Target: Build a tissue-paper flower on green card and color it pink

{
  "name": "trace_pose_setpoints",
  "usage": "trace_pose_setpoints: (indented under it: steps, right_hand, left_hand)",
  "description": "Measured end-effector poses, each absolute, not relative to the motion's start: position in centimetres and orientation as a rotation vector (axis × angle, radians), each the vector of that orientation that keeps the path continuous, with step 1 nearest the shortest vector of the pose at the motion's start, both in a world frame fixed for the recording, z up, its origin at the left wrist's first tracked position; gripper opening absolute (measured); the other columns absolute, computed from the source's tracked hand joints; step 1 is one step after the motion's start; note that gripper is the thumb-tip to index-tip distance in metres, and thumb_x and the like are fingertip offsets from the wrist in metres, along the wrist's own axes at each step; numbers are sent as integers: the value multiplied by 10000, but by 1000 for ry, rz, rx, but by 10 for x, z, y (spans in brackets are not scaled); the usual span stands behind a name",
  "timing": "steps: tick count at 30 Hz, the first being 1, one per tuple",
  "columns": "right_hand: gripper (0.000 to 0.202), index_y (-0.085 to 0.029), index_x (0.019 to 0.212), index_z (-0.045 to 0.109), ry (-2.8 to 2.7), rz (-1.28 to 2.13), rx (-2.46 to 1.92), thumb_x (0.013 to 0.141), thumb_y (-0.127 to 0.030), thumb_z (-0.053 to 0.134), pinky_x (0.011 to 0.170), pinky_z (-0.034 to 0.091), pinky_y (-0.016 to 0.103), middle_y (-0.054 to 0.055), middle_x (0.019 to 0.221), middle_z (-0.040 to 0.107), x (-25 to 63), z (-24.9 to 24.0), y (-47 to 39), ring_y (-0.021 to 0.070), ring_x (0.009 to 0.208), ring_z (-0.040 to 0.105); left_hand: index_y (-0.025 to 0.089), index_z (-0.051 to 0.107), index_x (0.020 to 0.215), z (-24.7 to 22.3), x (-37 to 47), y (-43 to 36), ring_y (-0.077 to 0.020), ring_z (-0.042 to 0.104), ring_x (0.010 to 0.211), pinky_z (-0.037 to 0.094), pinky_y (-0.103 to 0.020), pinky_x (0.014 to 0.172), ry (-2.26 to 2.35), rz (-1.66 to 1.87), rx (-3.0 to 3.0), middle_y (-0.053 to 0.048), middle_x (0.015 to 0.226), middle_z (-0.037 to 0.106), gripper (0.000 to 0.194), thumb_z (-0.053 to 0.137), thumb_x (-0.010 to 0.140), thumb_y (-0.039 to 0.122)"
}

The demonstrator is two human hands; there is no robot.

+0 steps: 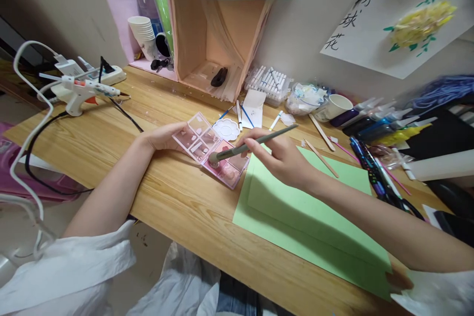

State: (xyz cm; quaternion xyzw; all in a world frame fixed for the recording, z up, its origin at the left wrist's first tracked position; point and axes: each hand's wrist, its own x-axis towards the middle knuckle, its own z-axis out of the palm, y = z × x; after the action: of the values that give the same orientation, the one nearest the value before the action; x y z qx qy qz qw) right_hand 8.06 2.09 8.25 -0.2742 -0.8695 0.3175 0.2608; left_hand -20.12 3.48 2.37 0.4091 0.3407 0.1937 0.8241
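An open makeup palette [232,181] with a clear, pink-framed lid lies tilted on the wooden table, its pans in pink tones. My left hand [172,139] is closed on the lid side; its fingertips are partly hidden behind the lid. A makeup brush [246,147] with a grey-green handle is pinched in my right hand [278,157]. The bristles of the brush touch one of the pans. Under my right forearm lie light green sheets of paper [296,217], and the palette's right corner is close to their edge.
A white glue gun [79,95] with cables stands at the left. Behind the palette are a white flower-shaped dish [225,130], a case of markers [268,84] and a cardboard box [218,29]. Paint bottles [381,126], a paper cup [336,107] and scissors [402,202] sit at the right.
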Motion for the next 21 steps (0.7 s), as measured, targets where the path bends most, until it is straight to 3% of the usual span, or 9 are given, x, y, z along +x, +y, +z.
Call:
trace_pose_setpoints:
  steps: [6,12,21]
  right_hand:
    - [200,-150,902,579,-2652,580,-332,934,-207,390,629,425,254,64,766,621,89,78,19,144,697,536]
    - [163,-160,921,577,-2683,584,-260,916,-186,417,605,422,231,47,744,593,102,85,19,128,675,522]
    - [150,-159,948,563,-2693,481,-158,912,-181,419,621,420,240,59,764,611,100,77,16,141,710,511]
  left_hand:
    - [42,454,1271,24,-200,36,-272,607,1007,401,-421,966,755,385,898,-117,1106,664,559,391,769,280]
    - [116,531,1216,20,-202,37,-308,573,1070,405,-469,968,763,423,890,-96,1168,643,492,444,766,294]
    - [112,563,1182,21,-202,37,-314,560,1091,407,-470,972,772,432,877,-94,1192,629,482,463,743,283]
